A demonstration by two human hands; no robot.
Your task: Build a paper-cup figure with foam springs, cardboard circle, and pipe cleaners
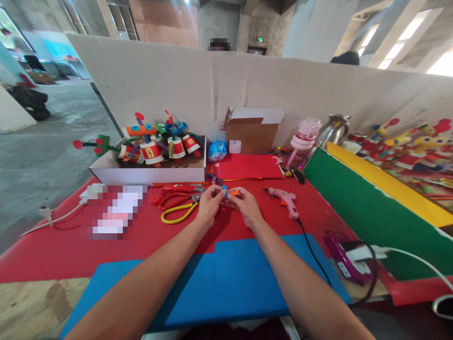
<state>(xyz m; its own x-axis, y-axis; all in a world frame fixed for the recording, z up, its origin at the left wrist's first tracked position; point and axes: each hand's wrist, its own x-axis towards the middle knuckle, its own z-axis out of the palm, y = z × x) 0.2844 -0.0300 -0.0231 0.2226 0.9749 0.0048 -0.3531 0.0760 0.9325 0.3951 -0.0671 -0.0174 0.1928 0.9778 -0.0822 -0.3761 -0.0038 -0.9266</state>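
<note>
My left hand (209, 204) and my right hand (245, 206) meet over the red table cover (63, 245), fingers pinched together on a small craft piece (228, 191) with a blue bit and an orange bit. Both forearms reach out over a blue sheet (226, 278). Yellow-handled scissors (179, 212) and red-handled scissors (175, 193) lie just left of my left hand. A pink glue gun (286, 199) lies right of my right hand, its black cord trailing toward me.
A white box (148, 174) of finished paper-cup robots stands at back left. Red sheets (247, 166), a cardboard box (252, 130), a pink bottle (304, 137) and a metal kettle (332, 130) sit behind. Green and yellow sheets (357, 198) lie right, by a purple power strip (345, 257).
</note>
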